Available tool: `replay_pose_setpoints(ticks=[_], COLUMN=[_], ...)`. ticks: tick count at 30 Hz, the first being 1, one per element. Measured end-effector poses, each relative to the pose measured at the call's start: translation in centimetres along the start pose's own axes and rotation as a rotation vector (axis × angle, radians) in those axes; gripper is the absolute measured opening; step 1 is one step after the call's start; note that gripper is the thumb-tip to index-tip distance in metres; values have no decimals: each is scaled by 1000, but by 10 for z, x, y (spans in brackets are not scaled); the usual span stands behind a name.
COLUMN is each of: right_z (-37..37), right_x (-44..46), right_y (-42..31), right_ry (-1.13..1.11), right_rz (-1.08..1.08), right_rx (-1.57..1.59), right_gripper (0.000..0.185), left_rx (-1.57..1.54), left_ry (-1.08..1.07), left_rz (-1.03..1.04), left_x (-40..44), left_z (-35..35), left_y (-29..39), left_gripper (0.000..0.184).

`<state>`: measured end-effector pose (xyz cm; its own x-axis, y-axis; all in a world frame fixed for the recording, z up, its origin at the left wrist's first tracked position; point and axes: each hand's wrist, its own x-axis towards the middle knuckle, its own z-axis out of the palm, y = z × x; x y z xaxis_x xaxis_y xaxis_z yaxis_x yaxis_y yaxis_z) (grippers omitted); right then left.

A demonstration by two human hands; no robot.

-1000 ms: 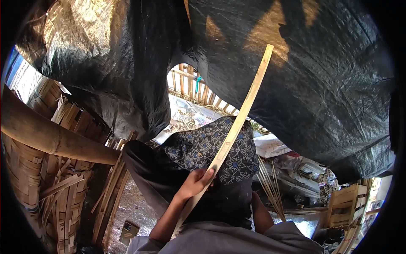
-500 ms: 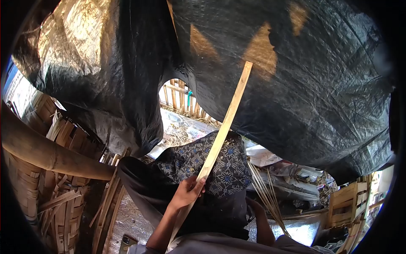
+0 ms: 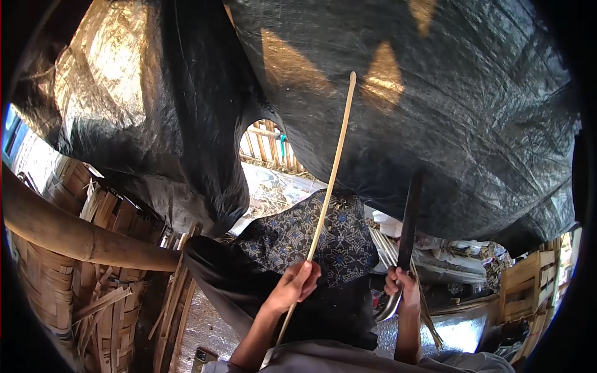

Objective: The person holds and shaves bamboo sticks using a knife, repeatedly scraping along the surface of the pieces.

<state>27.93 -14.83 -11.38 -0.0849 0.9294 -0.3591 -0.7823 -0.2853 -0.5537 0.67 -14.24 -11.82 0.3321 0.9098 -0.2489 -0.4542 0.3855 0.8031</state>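
My left hand (image 3: 295, 287) is closed around a long, pale bamboo strip (image 3: 336, 163). Its narrow edge faces me, and it slants upward from my lap to a tip in front of the black sheet. In my right hand (image 3: 403, 286) is a dark, long-bladed machete (image 3: 409, 227), its blade pointing up and its curved handle end showing below my fingers. Blade and strip are apart. A dark patterned cloth (image 3: 342, 239) with blue and cream motifs lies over my lap, behind the strip.
Black plastic sheeting (image 3: 466, 124) hangs across the front. A thick bamboo pole (image 3: 93, 244) juts in from the left beside woven bamboo panels (image 3: 40, 280). Thin strips (image 3: 429, 314) lie near my right hand, with a wooden crate (image 3: 527, 280) farther right. A phone (image 3: 204, 355) is at lower left.
My right hand has come up into view with the machete. The bamboo strip has been turned from its broad face to its narrow edge in my left hand.
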Motion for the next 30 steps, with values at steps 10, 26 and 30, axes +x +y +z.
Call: replay_pose_setpoints(ticks=[10,26,30], right_z=[53,81,70], right_x=[7,27,29], right_y=[10,30,30], right_ry=[-158,-236,-243], right_rz=[-525,-587,-580], right_rx=[-1510,-1771,-1704], right_gripper=[20,34,35], left_rx=[-330,247,104], left_ry=[-275,129,93], left_rz=[-149,-64,-130], left_x=[25,22,34], left_z=[16,2,3], left_y=[-8,-12,-12], left_gripper=[52,55,54])
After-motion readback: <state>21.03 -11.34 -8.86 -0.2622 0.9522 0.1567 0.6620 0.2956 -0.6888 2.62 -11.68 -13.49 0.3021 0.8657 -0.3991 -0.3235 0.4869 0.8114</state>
